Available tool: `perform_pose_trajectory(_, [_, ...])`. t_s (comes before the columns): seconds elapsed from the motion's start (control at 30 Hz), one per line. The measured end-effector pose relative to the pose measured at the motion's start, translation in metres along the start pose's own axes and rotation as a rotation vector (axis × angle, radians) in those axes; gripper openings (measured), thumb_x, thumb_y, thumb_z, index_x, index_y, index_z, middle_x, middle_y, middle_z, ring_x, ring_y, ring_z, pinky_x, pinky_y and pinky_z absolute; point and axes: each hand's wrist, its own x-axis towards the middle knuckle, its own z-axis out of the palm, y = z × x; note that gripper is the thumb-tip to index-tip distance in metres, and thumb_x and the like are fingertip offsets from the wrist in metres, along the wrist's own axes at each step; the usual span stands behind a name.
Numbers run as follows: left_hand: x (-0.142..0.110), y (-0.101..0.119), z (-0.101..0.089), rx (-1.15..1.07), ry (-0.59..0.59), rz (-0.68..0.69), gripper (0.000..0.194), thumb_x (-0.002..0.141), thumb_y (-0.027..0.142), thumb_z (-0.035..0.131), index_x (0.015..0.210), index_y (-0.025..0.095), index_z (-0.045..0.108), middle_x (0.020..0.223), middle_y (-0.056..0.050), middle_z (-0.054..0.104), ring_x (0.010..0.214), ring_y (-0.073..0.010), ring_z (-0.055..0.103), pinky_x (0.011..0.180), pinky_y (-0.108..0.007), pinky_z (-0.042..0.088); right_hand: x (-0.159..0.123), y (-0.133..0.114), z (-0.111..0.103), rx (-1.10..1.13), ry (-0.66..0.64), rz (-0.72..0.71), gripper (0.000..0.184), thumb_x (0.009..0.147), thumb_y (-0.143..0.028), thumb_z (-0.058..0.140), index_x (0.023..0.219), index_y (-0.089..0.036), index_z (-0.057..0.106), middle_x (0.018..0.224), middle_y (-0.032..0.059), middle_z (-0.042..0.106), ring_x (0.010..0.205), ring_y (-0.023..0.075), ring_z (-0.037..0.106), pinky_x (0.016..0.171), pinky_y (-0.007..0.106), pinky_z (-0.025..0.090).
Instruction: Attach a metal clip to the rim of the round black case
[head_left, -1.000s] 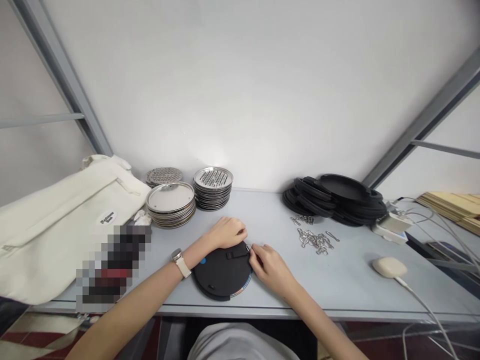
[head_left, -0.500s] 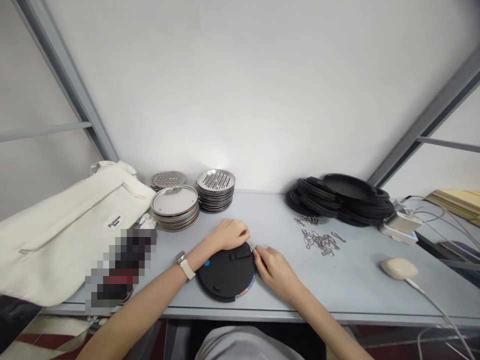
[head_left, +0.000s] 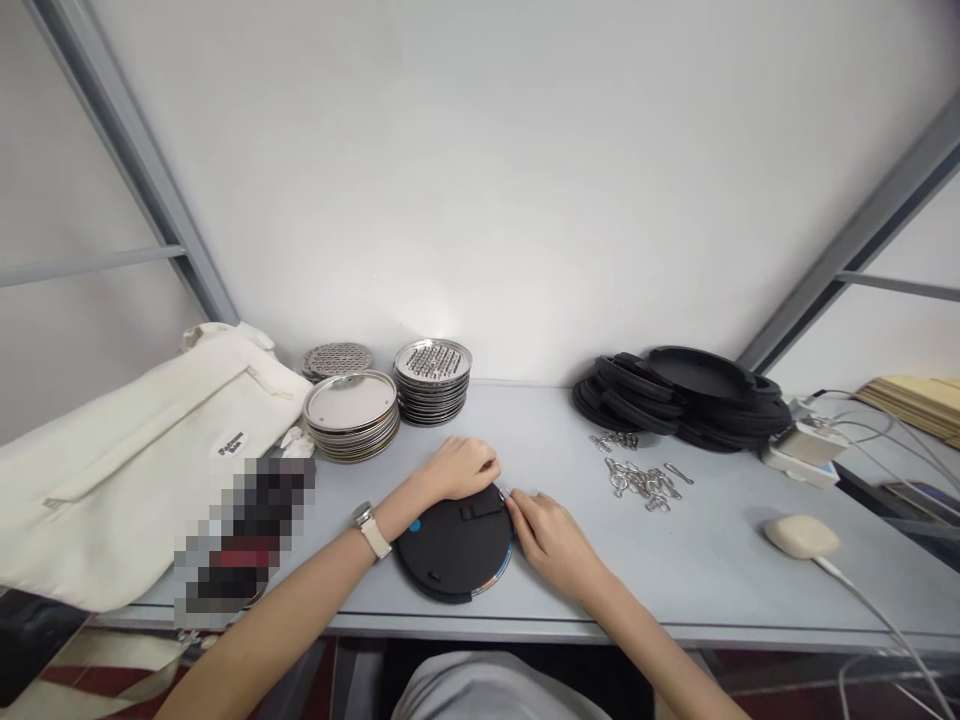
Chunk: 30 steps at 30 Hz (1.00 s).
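The black disc (head_left: 454,560) lies flat near the front edge of the grey desk (head_left: 525,430), a blue dot (head_left: 415,525) on its left part and a short black strap (head_left: 481,509) near its far right rim. The left hand (head_left: 459,468) rests over the disc's far edge, its fingers curled inward; whether they grip anything cannot be told. At the disc's upper right rim, the right hand (head_left: 551,535) has its thumb and forefinger pinched on a small metal clip (head_left: 503,494) at the strap's end. Beyond the disc to the left stand a stack of smooth metal plates (head_left: 351,402) and two stacks of perforated metal plates (head_left: 433,362); farther left of it is a cream bag (head_left: 150,460). To the disc's right and beyond are loose metal clasps (head_left: 641,482) and, behind them, piled black covers (head_left: 690,385). Well right of the disc sits a cream device (head_left: 802,536) with a cable.
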Motion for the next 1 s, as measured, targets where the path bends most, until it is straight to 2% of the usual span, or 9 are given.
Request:
perform_pose_trajectory(0.17, [0.0,0.003,-0.008,0.003,0.091,0.055,0.028,0.091,0.021,0.038,0.071,0.015,0.056,0.074,-0.006,0.06,0.078,-0.0183,0.054,0.075,-0.03,0.038,0.0,0.001,0.001,-0.001,-0.005,-0.002,0.03,0.098,-0.021,0.025,0.077,-0.02,0.046,0.061,0.0012,0.055,0.06,0.017,0.053,0.061,0.027,0.034])
perform_pose_trajectory(0.23, [-0.002,0.003,-0.011,-0.003,0.097,0.11,0.03,0.093,0.022,0.037,0.071,0.016,0.055,0.073,-0.006,0.06,0.076,-0.0173,0.053,0.077,-0.03,0.037,-0.001,0.001,0.001,-0.002,-0.016,0.003,0.03,0.098,-0.022,0.025,0.077,-0.02,0.046,0.062,0.0015,0.056,0.061,0.0171,0.053,0.062,0.027,0.035])
perform_pose_trajectory(0.4, [-0.011,0.004,-0.014,-0.009,0.024,0.381,0.027,0.086,0.026,0.047,0.061,0.017,0.053,0.065,-0.003,0.057,0.063,-0.0144,0.051,0.064,-0.029,0.036,-0.002,0.001,0.001,-0.006,-0.032,0.005,0.03,0.099,-0.022,0.025,0.078,-0.019,0.047,0.065,0.0022,0.057,0.064,0.0173,0.054,0.063,0.027,0.034])
perform_pose_trajectory(0.47, [-0.015,0.004,-0.016,-0.026,-0.003,0.431,0.024,0.08,0.029,0.053,0.059,0.018,0.051,0.061,-0.002,0.056,0.057,-0.0132,0.049,0.057,-0.028,0.032,-0.001,0.001,0.001,-0.008,-0.038,0.007,0.03,0.098,-0.022,0.025,0.079,-0.019,0.047,0.065,0.002,0.057,0.063,0.0172,0.053,0.063,0.027,0.034])
perform_pose_trajectory(0.67, [-0.018,0.002,-0.019,-0.062,-0.035,0.365,0.029,0.075,0.039,0.059,0.059,0.018,0.047,0.056,0.001,0.054,0.049,-0.011,0.043,0.05,-0.028,0.025,-0.001,0.001,0.0,-0.001,-0.054,0.014,0.029,0.098,-0.022,0.026,0.08,-0.019,0.049,0.066,0.0025,0.058,0.064,0.0167,0.054,0.065,0.027,0.034])
perform_pose_trajectory(0.87, [-0.016,0.001,-0.016,-0.032,-0.015,0.384,0.03,0.073,0.04,0.059,0.058,0.018,0.045,0.056,0.001,0.056,0.049,-0.0114,0.045,0.049,-0.028,0.024,0.003,0.003,-0.002,0.075,-0.103,0.065,0.033,0.098,-0.025,0.027,0.074,-0.019,0.049,0.065,0.0021,0.058,0.063,0.016,0.053,0.062,0.026,0.032])
perform_pose_trajectory(1.0, [-0.018,0.003,-0.016,0.012,0.008,0.365,0.023,0.072,0.04,0.059,0.073,0.019,0.05,0.058,0.001,0.057,0.049,-0.014,0.049,0.047,-0.028,0.022,0.008,0.005,-0.006,0.177,-0.148,0.087,0.034,0.096,-0.027,0.03,0.067,-0.02,0.045,0.06,0.0002,0.055,0.057,0.0138,0.049,0.058,0.025,0.029])
